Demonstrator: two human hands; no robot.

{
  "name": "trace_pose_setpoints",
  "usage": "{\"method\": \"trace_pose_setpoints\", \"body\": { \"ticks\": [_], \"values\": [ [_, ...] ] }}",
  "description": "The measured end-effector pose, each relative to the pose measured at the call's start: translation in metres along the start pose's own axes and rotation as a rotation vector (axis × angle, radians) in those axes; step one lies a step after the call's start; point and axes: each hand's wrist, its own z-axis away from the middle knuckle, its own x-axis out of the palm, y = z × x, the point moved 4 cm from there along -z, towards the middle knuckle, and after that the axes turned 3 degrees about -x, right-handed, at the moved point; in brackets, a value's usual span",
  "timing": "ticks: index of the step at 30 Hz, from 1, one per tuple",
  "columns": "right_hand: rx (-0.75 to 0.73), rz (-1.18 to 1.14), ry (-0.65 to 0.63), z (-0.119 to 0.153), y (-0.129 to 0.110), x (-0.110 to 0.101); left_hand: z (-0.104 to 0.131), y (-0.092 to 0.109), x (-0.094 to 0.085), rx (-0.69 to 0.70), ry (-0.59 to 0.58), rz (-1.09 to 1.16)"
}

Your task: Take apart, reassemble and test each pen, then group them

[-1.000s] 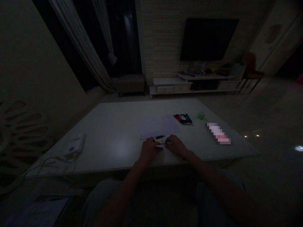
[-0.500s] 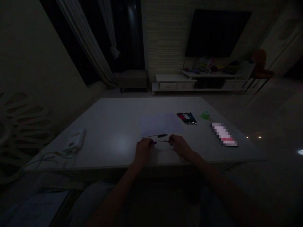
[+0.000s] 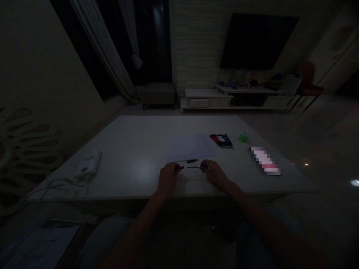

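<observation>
In dim light, my left hand (image 3: 167,180) is closed on a short purple pen barrel (image 3: 180,167) that sticks out to the right of its fingertips. Opposite it, my right hand (image 3: 214,174) pinches a thin dark pen refill (image 3: 193,167), which points left toward the barrel. A small gap separates the two. Just beyond the fingers a black pen piece (image 3: 192,161) lies along the near edge of a handwritten sheet of paper (image 3: 185,145). What the curled fingers cover is hidden.
On the white table (image 3: 131,149), a row of pens (image 3: 221,141) lies right of the paper. Farther right are a green block (image 3: 244,137) and a phone (image 3: 263,160) with a lit screen. A white box (image 3: 88,164) with cables (image 3: 60,185) sits at the left.
My left hand has shifted slightly left with the purple barrel, so its gap to the refill looks a little wider. My right hand has hardly moved.
</observation>
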Motion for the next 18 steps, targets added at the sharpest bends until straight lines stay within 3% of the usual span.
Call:
{"method": "trace_pose_setpoints", "body": {
  "ticks": [5, 9, 13, 18],
  "values": [
    [-0.011, 0.046, 0.017, 0.001, -0.004, -0.004, -0.002, 0.001, -0.001, -0.019, -0.033, 0.046],
    [-0.073, 0.051, 0.003, 0.001, -0.010, -0.003, 0.001, 0.013, 0.002, 0.047, -0.166, 0.007],
    [-0.152, -0.036, -0.008, 0.000, -0.020, 0.000, 0.008, 0.020, 0.012, 0.132, -0.272, 0.022],
    [-0.211, -0.172, 0.038, -0.002, -0.030, 0.002, 0.010, 0.022, 0.019, 0.169, -0.293, -0.055]
  ]
}}
